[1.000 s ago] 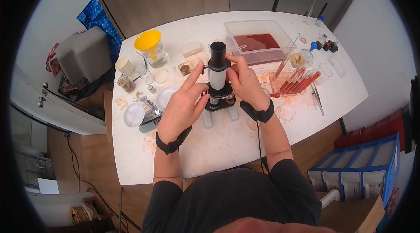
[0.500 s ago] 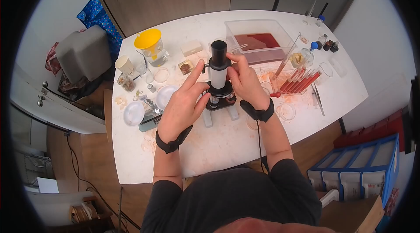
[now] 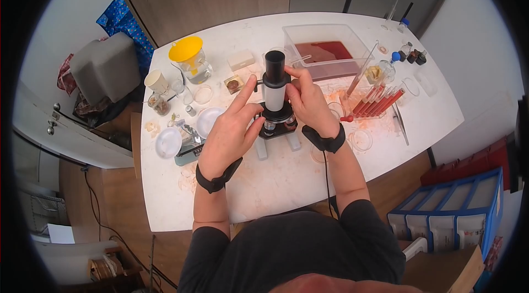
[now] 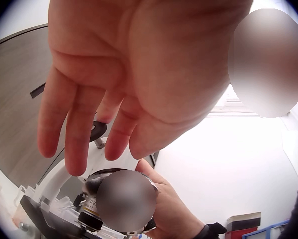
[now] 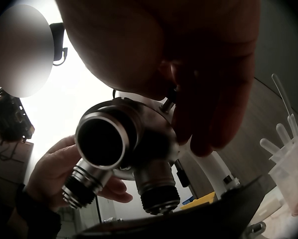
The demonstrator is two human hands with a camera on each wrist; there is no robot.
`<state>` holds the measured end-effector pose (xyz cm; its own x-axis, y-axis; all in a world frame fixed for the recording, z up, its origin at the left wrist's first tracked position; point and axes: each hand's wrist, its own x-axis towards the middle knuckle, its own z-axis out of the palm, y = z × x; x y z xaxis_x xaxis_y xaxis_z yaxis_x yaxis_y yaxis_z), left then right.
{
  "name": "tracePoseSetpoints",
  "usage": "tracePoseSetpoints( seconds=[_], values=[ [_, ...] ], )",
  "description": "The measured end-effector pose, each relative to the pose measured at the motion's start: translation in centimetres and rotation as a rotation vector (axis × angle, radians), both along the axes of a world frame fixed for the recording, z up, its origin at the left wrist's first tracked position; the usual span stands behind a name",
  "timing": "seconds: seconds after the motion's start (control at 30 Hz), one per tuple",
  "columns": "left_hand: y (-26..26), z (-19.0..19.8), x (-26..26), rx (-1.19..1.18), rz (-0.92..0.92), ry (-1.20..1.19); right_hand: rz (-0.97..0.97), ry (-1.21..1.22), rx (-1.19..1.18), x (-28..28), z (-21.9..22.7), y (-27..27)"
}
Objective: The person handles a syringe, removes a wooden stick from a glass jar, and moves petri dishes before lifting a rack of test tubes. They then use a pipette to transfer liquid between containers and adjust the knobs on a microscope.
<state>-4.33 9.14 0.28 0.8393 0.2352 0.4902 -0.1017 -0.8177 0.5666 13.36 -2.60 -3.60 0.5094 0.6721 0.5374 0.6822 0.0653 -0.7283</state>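
A microscope [image 3: 274, 99] with a white body and black eyepiece tube stands upright between the two hands. My left hand [image 3: 234, 128] is at its left side, fingers mostly straight, with a fingertip right at a small black knob [image 4: 97, 131]. At the right side, my right hand [image 3: 309, 107] has its thumb and index finger close together round the end of a short metal shaft [image 5: 169, 102]; the knob there is hidden by the fingers. Below, the right wrist view shows the objective lenses [image 5: 157, 188] above the dark stage [image 5: 189, 224].
Left of the microscope are a balance [image 3: 189, 155] with white pans, a yellow funnel [image 3: 186, 49] in a glass vessel, and small jars. Behind and right stand a clear tub [image 3: 352, 37] of red liquid and a rack of red test tubes [image 3: 377, 103]. Tweezers [image 3: 400, 122] lie near the right edge.
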Motion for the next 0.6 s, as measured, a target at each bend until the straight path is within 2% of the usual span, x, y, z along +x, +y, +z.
tracePoseSetpoints(
  seconds=[0.6],
  values=[
    [-0.08,-0.02,0.00,0.008,0.012,0.011,0.007,0.008,0.005,0.00,0.08,0.00]
  ],
)
